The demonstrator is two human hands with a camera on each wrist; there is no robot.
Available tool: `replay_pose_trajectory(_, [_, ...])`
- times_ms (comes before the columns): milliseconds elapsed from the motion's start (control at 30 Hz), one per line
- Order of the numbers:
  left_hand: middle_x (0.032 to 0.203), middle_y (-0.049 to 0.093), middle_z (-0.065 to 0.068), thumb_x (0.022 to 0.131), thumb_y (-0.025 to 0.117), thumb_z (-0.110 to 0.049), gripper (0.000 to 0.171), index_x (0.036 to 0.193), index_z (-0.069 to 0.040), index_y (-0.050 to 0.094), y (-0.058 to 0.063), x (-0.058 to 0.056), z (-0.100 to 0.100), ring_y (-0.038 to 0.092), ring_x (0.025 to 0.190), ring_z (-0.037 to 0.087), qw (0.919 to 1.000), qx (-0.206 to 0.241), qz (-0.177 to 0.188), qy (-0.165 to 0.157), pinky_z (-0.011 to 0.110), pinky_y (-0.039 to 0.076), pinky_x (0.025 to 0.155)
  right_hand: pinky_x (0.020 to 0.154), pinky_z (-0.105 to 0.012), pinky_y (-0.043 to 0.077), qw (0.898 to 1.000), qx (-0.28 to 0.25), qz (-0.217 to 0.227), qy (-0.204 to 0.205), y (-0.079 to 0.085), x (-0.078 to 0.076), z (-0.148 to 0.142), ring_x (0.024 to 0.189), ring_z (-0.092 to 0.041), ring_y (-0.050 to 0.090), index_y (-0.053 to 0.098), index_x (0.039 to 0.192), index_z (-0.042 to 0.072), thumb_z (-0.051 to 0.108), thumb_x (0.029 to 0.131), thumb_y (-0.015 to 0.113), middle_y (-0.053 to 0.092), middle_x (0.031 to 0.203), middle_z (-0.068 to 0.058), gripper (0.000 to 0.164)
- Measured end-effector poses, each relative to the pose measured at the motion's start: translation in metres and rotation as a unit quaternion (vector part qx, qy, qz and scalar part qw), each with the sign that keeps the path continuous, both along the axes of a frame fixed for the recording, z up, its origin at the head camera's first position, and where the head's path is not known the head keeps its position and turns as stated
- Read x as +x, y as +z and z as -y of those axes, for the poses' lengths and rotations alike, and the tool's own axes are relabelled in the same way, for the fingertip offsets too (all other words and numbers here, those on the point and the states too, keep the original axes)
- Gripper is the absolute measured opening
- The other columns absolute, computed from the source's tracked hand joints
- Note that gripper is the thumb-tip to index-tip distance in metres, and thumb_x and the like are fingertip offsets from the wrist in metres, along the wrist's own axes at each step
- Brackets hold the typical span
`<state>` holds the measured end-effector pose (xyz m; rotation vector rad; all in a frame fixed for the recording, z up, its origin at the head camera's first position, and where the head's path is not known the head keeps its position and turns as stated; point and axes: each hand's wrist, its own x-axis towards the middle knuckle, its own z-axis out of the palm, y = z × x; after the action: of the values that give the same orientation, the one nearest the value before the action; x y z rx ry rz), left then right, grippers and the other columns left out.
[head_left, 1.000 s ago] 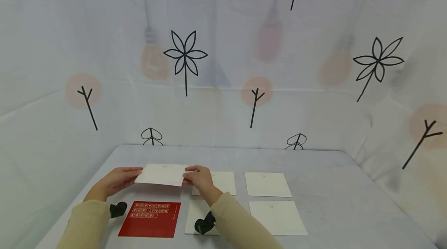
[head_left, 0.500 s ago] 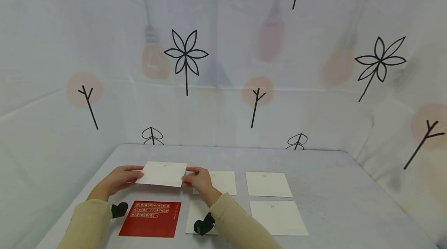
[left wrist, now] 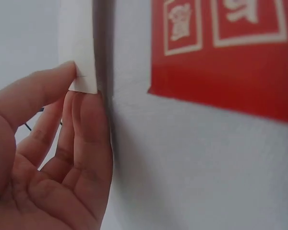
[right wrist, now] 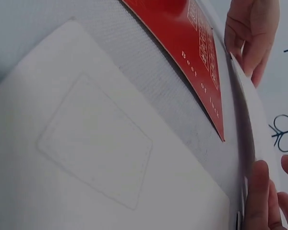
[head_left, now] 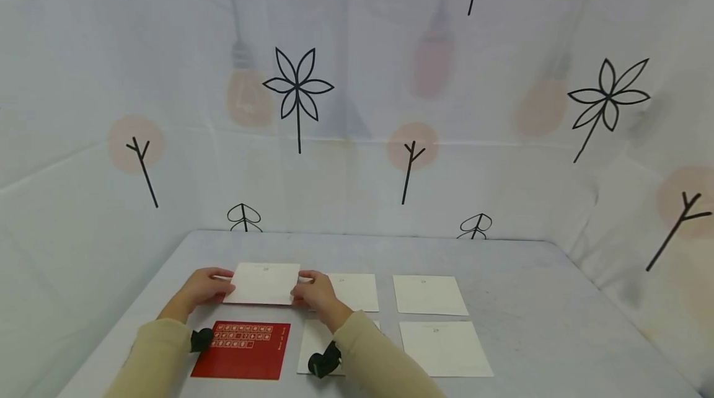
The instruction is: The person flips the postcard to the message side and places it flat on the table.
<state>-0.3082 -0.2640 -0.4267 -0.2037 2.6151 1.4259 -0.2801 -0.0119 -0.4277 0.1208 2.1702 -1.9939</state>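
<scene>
A white card [head_left: 264, 284] with a small mark near its far edge is at the table's back left, close over the surface. My left hand [head_left: 204, 289] pinches its left edge; in the left wrist view the thumb [left wrist: 57, 79] lies on one face and the fingers lie behind the other. My right hand [head_left: 320, 296] holds the right edge between thumb and fingers. Directly nearer to me lies a red card [head_left: 240, 361] with rows of pale square characters. "Best of luck" runs along the side of that red card [right wrist: 192, 52] in the right wrist view.
Right of the held card lies a white card [head_left: 357, 291], partly behind my right hand. Another white card [head_left: 312, 342] is partly under my right forearm. Two more, a back card [head_left: 429, 296] and a front card [head_left: 446, 348], lie farther right on the pale table [head_left: 535, 305].
The held white card rose slightly, then came down toward the table and a little nearer to me. Both hands moved with it, the left also shifting right. The other cards stayed put.
</scene>
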Motion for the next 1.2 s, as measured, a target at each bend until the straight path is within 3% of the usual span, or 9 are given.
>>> replay_pose_trajectory(267, [0.095,0.062,0.019,0.082,0.067,-0.006,0.041,0.117,0.011,0.054,-0.002,0.0,-0.003,0.059,0.073,0.019,0.9998,-0.02,-0.006,0.004,0.03,0.053,0.064,0.063,-0.029,0.053,1.0,0.025,-0.005,0.018,-0.006,-0.004,0.0,0.062,-0.013,0.062,0.052,0.126,-0.002,-0.001,0.08,0.065,0.059,0.084,-0.007,0.048])
replay_pose_trajectory(667, [0.082,0.061,0.012,0.079,0.069,-0.006,0.036,0.11,0.01,0.059,-0.001,-0.002,-0.006,0.055,0.065,0.017,0.9987,-0.05,-0.003,0.009,0.027,0.05,0.057,0.056,-0.025,0.044,0.995,0.096,-0.018,0.025,-0.003,-0.004,0.002,0.056,-0.011,0.054,0.055,0.12,-0.005,0.003,0.08,0.064,0.06,0.069,-0.003,0.042])
replay_pose_trajectory(900, [0.088,0.061,0.015,0.081,0.069,-0.013,0.042,0.114,0.009,0.056,-0.001,-0.002,0.0,0.055,0.071,0.019,0.9973,-0.073,-0.003,-0.01,0.029,0.05,0.061,0.054,-0.025,0.045,0.994,0.105,-0.031,0.021,0.0,-0.004,0.0,0.056,-0.012,0.053,0.056,0.117,-0.001,0.003,0.08,0.066,0.056,0.074,-0.004,0.038])
replay_pose_trajectory(1200, [0.097,0.062,0.016,0.082,0.07,-0.023,0.046,0.117,0.005,0.057,0.002,0.007,0.016,0.057,0.077,0.018,0.9967,-0.068,-0.022,-0.038,0.03,0.05,0.066,0.053,-0.025,0.046,0.991,0.11,-0.066,0.03,0.003,-0.002,-0.004,0.058,-0.013,0.055,0.061,0.108,0.002,0.005,0.079,0.07,0.055,0.072,-0.002,0.03])
